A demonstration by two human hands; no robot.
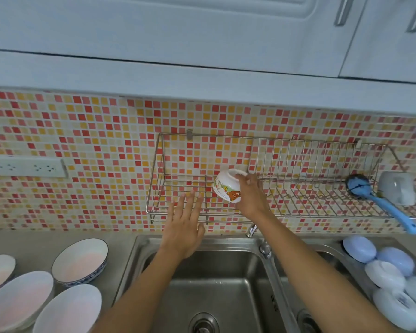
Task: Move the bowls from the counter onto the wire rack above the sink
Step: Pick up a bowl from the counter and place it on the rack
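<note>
A small white bowl with cartoon animals (227,186) is upside down over the left part of the wire rack (298,213). My right hand (250,195) grips it by the base. My left hand (184,228) hovers flat and open just in front of the rack's left end, holding nothing. Several wide white bowls with blue rims (80,260) stand on the counter at the lower left. Several small blue and white bowls (384,276) lie upside down on the counter at the lower right.
A blue brush (380,200) and an upturned grey cup (397,190) rest on the rack's right end. Below lies a steel double sink (226,284) with a tap (251,230). A socket strip (25,167) sits on the tiled wall. Cabinets hang overhead.
</note>
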